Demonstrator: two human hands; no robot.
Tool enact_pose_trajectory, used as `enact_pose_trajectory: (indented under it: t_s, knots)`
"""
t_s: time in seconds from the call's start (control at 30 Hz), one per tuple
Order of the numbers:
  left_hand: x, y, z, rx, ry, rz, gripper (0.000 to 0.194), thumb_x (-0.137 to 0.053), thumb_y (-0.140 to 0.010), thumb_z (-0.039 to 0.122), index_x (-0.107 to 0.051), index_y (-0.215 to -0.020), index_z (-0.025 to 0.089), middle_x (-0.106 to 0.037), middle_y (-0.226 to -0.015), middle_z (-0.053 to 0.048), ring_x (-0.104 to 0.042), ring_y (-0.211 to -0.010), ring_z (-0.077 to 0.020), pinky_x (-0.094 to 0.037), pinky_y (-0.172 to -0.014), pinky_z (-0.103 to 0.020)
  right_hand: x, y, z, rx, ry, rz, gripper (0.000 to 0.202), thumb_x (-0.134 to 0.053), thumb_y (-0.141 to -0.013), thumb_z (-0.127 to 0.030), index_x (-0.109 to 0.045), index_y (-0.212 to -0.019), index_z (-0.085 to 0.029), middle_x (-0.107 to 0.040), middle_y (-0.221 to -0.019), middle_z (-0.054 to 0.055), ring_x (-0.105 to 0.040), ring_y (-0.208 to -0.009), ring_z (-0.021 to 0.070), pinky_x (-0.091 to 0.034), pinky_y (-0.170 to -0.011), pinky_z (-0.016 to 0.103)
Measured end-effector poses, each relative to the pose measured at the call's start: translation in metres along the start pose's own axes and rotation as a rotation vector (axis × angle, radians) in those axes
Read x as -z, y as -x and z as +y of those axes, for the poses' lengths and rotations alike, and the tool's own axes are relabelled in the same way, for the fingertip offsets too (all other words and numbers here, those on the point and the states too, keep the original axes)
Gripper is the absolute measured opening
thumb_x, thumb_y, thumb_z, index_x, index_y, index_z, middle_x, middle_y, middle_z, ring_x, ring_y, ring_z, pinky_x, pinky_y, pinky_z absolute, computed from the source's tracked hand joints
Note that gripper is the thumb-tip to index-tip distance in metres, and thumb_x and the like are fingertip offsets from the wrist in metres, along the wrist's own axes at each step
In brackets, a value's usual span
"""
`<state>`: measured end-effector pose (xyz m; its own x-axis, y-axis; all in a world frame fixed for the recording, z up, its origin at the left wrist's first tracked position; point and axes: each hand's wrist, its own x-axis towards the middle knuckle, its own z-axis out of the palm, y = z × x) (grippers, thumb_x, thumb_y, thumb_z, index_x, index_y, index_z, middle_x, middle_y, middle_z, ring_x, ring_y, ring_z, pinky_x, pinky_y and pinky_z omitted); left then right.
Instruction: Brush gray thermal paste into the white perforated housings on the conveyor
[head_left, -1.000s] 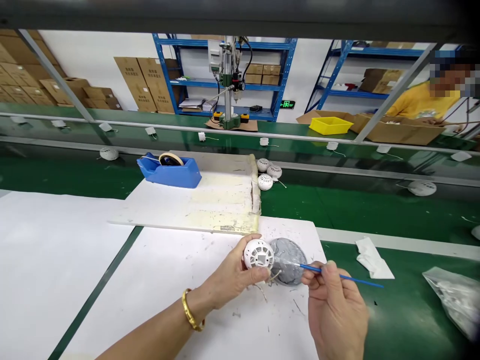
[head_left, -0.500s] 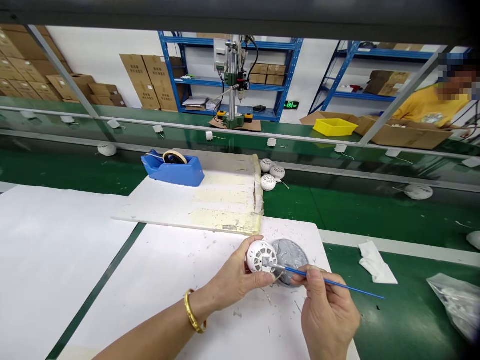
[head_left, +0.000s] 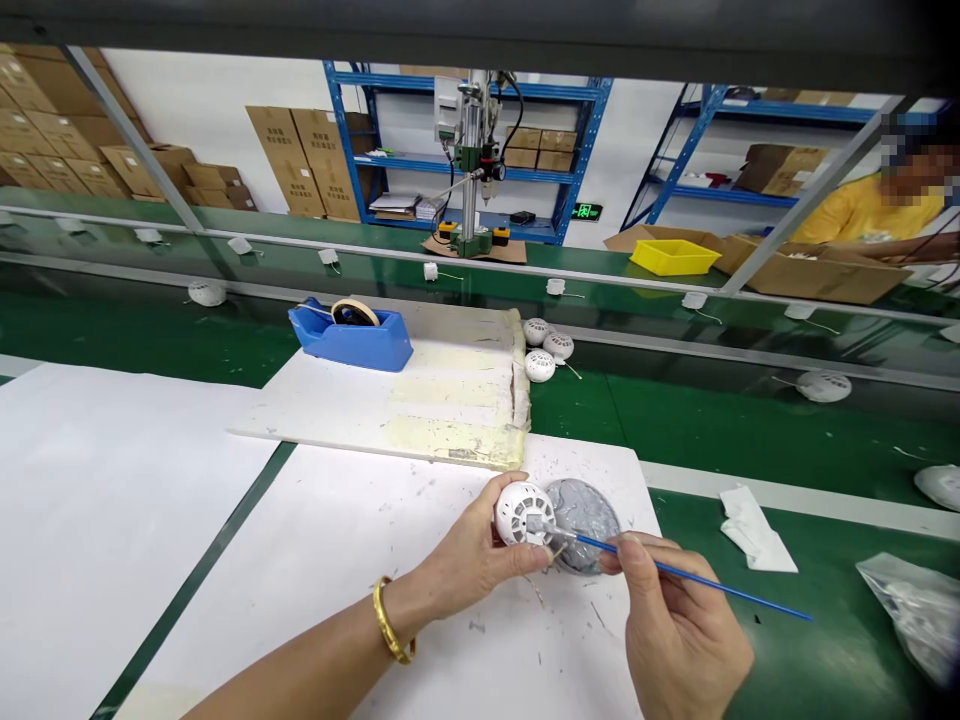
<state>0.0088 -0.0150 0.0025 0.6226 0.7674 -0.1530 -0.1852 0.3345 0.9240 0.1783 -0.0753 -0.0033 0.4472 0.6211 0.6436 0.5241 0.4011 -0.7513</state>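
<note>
A round white vented part sits in my left hand, its slotted face turned up, thumb at its lower edge. Between the fingertips of my right hand is a thin blue brush, its tip touching the grey patch at the middle of the part. Right behind the part lies a round dish of grey paste on the white sheet.
A blue tape dispenser stands on a raised white board. Beside that board are three white domed parts. To the right lie a folded tissue and a plastic bag. A person in yellow is behind boxes.
My right hand has shifted right and slightly down, with the brush sliding a little the same way. White parts along the back rails have moved. The left hand keeps its hold.
</note>
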Motion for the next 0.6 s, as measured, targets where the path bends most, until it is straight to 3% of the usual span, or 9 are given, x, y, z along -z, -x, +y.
enact_pose_trajectory:
  t_s: [0.1, 0.2, 0.43, 0.6]
  knots:
    - [0.0, 0.0, 0.002, -0.006, -0.002, 0.0, 0.072, -0.073, -0.075, 0.03, -0.03, -0.132, 0.021, -0.053, -0.103, -0.005, -0.052, -0.087, -0.0134, -0.045, -0.078, -0.029, 0.0, -0.002, -0.007, -0.013, -0.023, 0.009, 0.004, -0.064, -0.079, -0.013, -0.064, -0.08, -0.016, -0.065, -0.07, 0.002, -0.065, -0.066, 0.0169, -0.054, -0.063, 0.031]
    - [0.0, 0.0, 0.004, 0.001, -0.019, 0.004, 0.071, -0.072, -0.076, 0.03, -0.031, -0.132, 0.021, -0.054, -0.103, -0.006, -0.054, -0.087, -0.0149, -0.045, -0.078, -0.03, -0.001, -0.003, -0.015, -0.129, -0.058, 0.088, 0.005, -0.066, -0.079, -0.018, -0.063, -0.075, -0.016, -0.065, -0.069, 0.002, -0.064, -0.062, 0.0168, -0.054, -0.063, 0.033]
    - [0.003, 0.004, 0.007, 0.026, -0.036, 0.006, 0.067, -0.069, -0.078, 0.036, -0.032, -0.131, 0.02, -0.056, -0.099, -0.007, -0.055, -0.086, -0.0159, -0.045, -0.078, -0.031, -0.007, -0.012, -0.011, -0.709, -0.482, 0.178, 0.026, -0.069, -0.076, -0.038, -0.056, -0.071, -0.016, -0.06, -0.066, 0.001, -0.058, -0.056, 0.0133, -0.05, -0.053, 0.029]
    - [0.006, -0.001, 0.006, 0.098, -0.023, -0.009, 0.067, -0.067, -0.078, 0.043, -0.031, -0.131, 0.022, -0.059, -0.093, -0.005, -0.058, -0.08, -0.0154, -0.046, -0.07, -0.028, 0.0, -0.013, 0.002, -1.019, -0.638, 0.243, 0.026, -0.071, -0.074, -0.036, -0.056, -0.072, -0.016, -0.054, -0.067, 0.0, -0.051, -0.057, 0.0098, -0.047, -0.05, 0.022]
